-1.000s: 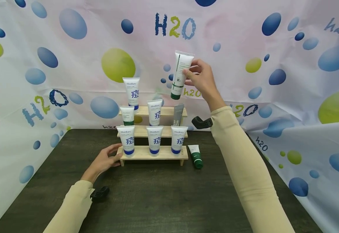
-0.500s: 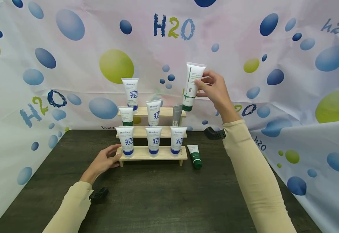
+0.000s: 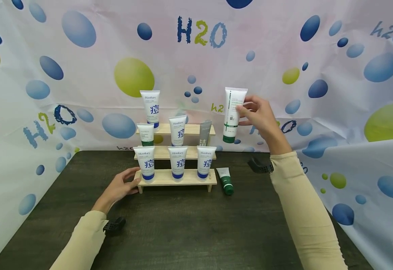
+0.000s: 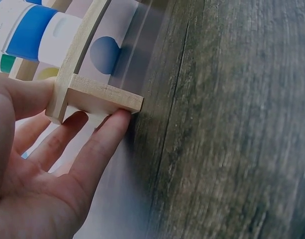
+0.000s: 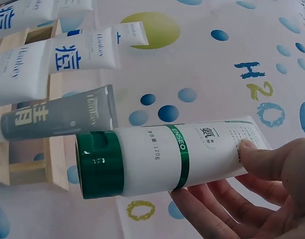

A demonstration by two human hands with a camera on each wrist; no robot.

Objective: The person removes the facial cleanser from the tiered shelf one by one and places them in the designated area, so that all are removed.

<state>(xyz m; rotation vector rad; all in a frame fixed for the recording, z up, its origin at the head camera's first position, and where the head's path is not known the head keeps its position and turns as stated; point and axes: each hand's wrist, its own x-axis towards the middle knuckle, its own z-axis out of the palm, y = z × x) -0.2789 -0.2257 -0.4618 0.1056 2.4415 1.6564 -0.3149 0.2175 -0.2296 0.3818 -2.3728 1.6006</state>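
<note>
Held tube: the large white tube (image 3: 234, 112) is hanging in the air just right of the wooden stand (image 3: 160, 183), near top-shelf height, its green cap pointing down and its label facing you.
Right hand: you are pinching that tube with your right hand (image 3: 259, 114), thumb across the front and fingers behind, probably to leave the cap end unobstructed.
Left hand: your left hand (image 3: 119, 187) is gripping the stand's left end, thumb (image 4: 33, 97) against the board and fingers at the leg, seemingly steadying it.
Arms: your right forearm is slanting up and inward, right of the stand; your left is reaching lower, from its near left.
Shelved tubes: blue-banded tubes (image 3: 177, 162), a small white-and-green tube (image 3: 145, 134) and a grey tube (image 3: 204, 132) are standing on the stand, labels forward, apparently for display.
Loose tube: a green-and-white tube (image 3: 226, 182) is lying beside the stand's right end.
</note>
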